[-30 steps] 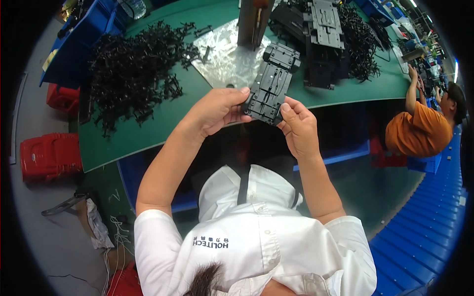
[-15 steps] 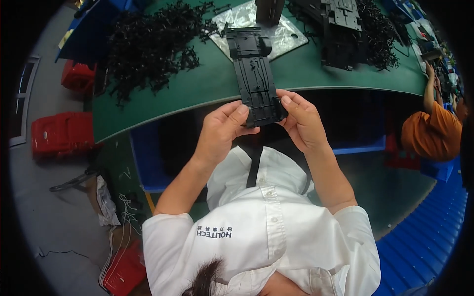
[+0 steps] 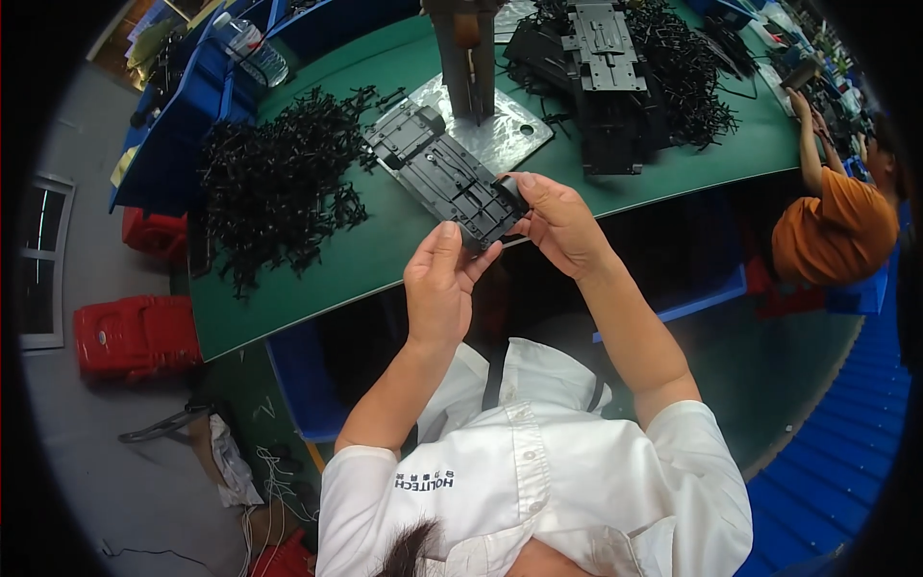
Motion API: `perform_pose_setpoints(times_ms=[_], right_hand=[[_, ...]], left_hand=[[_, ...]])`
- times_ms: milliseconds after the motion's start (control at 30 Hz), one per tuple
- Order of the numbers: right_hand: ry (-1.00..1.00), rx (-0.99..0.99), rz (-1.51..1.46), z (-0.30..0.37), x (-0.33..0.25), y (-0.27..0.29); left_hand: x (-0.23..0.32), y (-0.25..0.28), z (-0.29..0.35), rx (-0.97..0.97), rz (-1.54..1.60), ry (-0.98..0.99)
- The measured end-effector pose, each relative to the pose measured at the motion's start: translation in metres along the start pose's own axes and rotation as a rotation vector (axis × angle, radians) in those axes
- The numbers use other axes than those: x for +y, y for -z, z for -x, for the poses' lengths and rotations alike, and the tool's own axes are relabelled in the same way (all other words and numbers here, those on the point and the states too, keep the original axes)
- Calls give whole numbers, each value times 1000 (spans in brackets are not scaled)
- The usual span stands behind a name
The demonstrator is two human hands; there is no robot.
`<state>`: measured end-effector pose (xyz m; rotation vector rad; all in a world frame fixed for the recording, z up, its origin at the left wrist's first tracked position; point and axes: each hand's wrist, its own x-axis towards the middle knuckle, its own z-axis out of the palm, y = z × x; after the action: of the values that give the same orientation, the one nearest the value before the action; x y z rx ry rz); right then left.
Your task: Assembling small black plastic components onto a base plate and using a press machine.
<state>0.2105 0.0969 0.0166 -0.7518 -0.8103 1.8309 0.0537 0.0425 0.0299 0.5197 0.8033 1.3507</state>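
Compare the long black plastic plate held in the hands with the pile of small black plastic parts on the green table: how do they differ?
The long black plastic plate is one flat, ribbed, elongated piece; the pile of small black plastic parts is many thin, tangled bits. The plate is gripped at its near end by the left hand and right hand, angled over the green table; the pile lies loose on it, untouched. Both are black plastic.

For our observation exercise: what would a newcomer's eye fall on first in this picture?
First, the long black plastic part held up mid-frame between the left hand and right hand. Next, the heap of small black pieces on the green table, left of it. Then a person in an orange shirt at the right edge.
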Motion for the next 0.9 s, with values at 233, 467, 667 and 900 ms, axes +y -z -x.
perform_pose_setpoints(times_ms=[233, 467, 667, 900], right_hand=[[41, -25, -38, -7, -8, 0], [66, 24, -82, -13, -7, -1], [43, 108, -98, -20, -5, -3], [-70, 260, -63, -33, -12, -8]], left_hand=[[-1, -3, -7, -79, 42, -21], [-3, -4, -11, -70, 43, -26], [-5, -7, -17, -71, 59, -37], [-3, -18, -29, 36, 75, -25]])
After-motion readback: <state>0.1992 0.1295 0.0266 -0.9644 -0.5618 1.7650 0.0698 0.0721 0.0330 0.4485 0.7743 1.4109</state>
